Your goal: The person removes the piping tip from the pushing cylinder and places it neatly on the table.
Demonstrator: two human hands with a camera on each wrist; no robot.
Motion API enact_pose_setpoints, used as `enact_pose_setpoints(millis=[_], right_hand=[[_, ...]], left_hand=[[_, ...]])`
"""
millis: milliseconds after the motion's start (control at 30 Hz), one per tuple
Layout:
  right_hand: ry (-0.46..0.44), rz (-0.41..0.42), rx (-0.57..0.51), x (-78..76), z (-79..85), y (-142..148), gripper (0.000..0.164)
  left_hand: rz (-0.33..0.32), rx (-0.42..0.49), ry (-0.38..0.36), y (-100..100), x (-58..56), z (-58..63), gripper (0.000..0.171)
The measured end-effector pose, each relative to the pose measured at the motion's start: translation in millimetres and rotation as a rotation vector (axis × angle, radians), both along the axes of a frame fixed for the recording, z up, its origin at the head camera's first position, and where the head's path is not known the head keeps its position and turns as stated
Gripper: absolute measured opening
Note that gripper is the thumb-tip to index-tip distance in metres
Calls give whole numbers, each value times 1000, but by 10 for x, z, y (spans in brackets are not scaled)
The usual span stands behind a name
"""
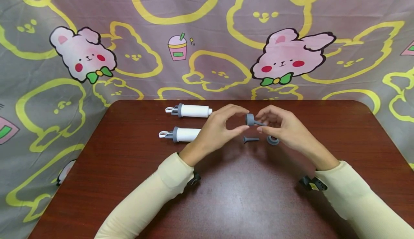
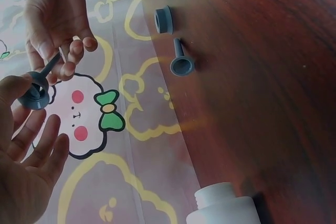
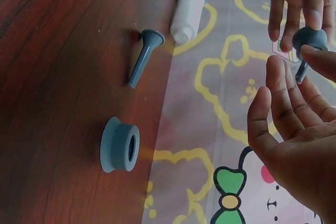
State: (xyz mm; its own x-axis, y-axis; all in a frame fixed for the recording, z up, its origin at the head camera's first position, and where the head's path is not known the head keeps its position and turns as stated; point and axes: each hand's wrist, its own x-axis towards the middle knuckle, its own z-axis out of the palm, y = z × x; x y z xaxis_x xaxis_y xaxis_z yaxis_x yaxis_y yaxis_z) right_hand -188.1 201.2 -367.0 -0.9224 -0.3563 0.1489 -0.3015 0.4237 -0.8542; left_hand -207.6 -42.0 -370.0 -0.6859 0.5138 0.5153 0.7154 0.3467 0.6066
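Between its thumb and fingertips my left hand (image 1: 216, 127) pinches a grey ring-shaped cap (image 1: 249, 119). A thin grey stem (image 2: 51, 63) juts from the cap towards my right hand (image 1: 283, 124), whose curved fingers and thumb are loosely around the stem's free end. My right thumb overlaps the stem near the cap in the right wrist view. Below the hands lie a small grey funnel-shaped piece (image 3: 147, 53) with a narrow stem and a grey flanged ring (image 3: 119, 145) with a central hole.
Two white cylinders (image 1: 195, 111) (image 1: 187, 135) with grey collars and white loop handles lie on the left of the dark red wooden table (image 1: 136, 181); my left hand and wrist partly hide the nearer one. A patterned cloth (image 1: 207, 34) hangs behind the table.
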Motion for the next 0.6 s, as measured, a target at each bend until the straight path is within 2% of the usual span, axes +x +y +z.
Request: enact_pose_setpoints(millis=[600], right_hand=[[-18,-2,1,5,-21,24,14]], left_hand=[[27,27,-47,-28,2,-13,36]])
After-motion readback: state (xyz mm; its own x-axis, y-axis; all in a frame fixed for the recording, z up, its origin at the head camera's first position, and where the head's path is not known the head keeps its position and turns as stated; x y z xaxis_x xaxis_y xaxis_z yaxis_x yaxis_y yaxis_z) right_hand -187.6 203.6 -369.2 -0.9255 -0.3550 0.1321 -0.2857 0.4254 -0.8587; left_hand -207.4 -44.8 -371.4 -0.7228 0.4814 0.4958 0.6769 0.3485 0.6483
